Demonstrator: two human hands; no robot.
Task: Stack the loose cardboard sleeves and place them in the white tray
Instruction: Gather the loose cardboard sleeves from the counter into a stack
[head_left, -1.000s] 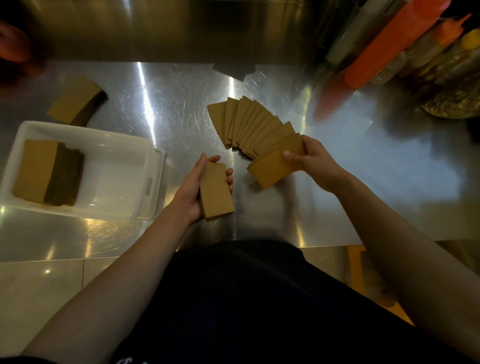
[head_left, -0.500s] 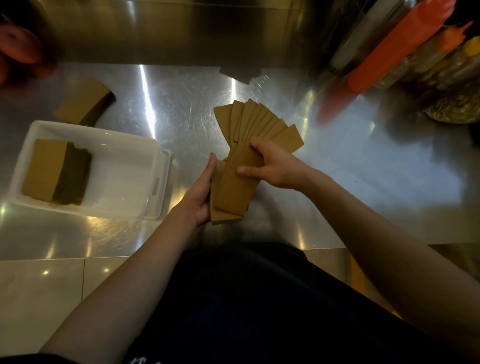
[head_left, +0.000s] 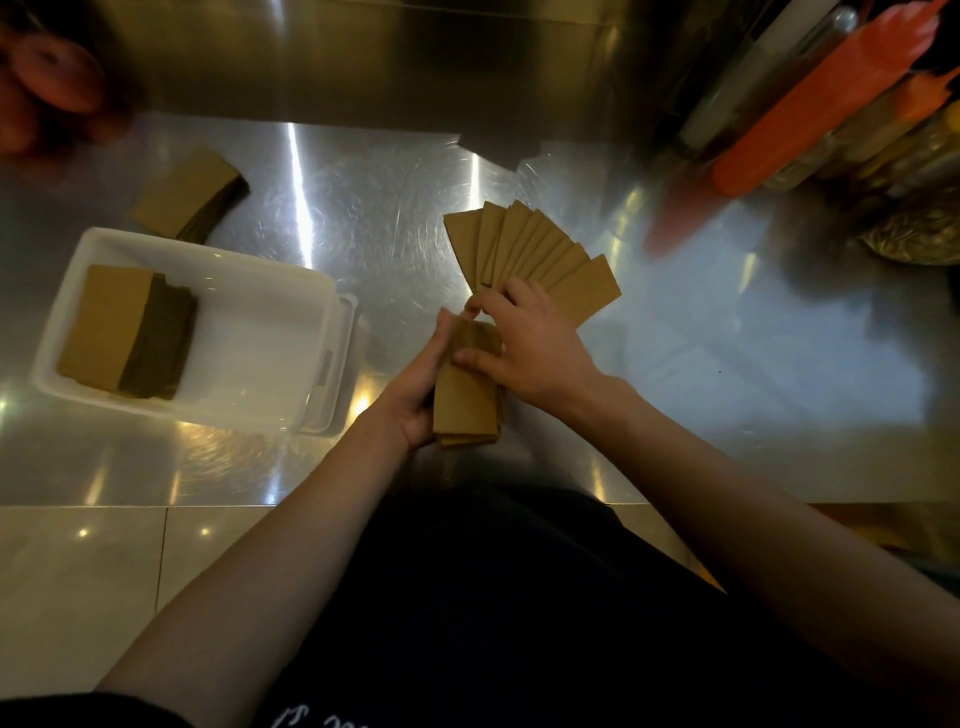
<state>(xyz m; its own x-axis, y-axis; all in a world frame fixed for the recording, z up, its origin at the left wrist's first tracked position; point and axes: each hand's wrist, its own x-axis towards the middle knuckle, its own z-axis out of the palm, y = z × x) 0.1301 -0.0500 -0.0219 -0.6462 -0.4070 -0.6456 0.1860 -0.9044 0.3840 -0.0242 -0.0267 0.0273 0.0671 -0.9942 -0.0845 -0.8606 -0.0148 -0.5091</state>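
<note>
From the head camera, the left hand (head_left: 415, 400) cupped a small stack of flat cardboard sleeves (head_left: 465, 402) from its left edge, fingers curled up along the side, while the right hand (head_left: 530, 343) lay on top of the same stack, thumb and fingers pressing it down. Both hands were closed on that stack, held just above the steel counter (head_left: 727, 389) near its front edge. Beyond the right hand's fingers a fan of loose sleeves (head_left: 524, 249) lay spread on the counter, overlapping like cards. The white tray (head_left: 270, 332) sat to the left, near the hands but apart from them, already holding a neat pile of sleeves (head_left: 111, 325) against its left side. Another pile (head_left: 182, 200) lay on the counter behind the tray.

The sleeves looked like thin brown card, matte, tapered and flattened. They would likely be light, fairly stiff along their length yet easy to crease, and prone to sliding over each other and over the polished steel. Pinching the stack across its long edges, with a thumb on top, seemed the safest hold. Orange bottles (head_left: 810, 98) stood at the far right.
</note>
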